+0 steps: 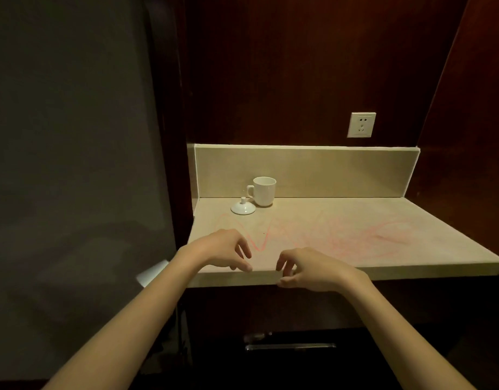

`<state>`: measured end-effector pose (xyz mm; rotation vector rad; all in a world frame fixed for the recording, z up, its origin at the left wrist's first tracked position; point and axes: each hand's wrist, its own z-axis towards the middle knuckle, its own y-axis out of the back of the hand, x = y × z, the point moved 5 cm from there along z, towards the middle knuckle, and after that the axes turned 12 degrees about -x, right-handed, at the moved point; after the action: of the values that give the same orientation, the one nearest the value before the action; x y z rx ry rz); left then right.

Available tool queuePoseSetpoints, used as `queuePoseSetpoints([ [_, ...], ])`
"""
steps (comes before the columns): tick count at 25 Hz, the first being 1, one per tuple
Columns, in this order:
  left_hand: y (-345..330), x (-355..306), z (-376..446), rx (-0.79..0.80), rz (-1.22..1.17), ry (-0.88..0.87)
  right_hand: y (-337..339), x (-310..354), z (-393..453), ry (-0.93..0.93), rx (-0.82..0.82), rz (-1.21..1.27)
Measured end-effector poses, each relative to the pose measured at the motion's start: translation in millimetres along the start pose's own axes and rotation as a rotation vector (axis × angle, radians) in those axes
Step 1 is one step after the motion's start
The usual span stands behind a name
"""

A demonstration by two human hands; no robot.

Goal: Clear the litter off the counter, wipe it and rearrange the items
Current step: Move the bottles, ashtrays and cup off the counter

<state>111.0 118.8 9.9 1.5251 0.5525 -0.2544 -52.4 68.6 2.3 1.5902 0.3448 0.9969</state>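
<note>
A beige stone counter point(369, 220) fills the middle of the head view, marked with red scribbles point(355, 235) across most of its top. A white mug point(263, 191) stands upright at the back left, handle to the left. Its white lid point(243, 208) lies on the counter just in front and left of it. My left hand point(224, 249) hovers over the front edge with loosely curled fingers and holds nothing. My right hand point(307, 270) hangs at the front edge beside it, fingers loosely curled, also holding nothing.
A beige backsplash point(341, 173) runs behind the counter, with a white wall socket point(361, 125) above it on dark wood panelling. A grey wall point(74, 164) closes the left side. A metal handle point(290, 346) shows below the counter. A white object point(152, 273) sits low by my left forearm.
</note>
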Motion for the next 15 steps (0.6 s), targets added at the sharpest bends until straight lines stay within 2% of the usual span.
queuePoseSetpoints([
  [6,3.2,10.8,78.0,-0.031,0.027,0.038,15.5,-58.6,49.6,-0.019,-0.026,0.023],
  [15,36.7,45.5,218.1,-0.120,0.027,0.114,44.7,-121.4,181.1,0.001,-0.047,-0.020],
])
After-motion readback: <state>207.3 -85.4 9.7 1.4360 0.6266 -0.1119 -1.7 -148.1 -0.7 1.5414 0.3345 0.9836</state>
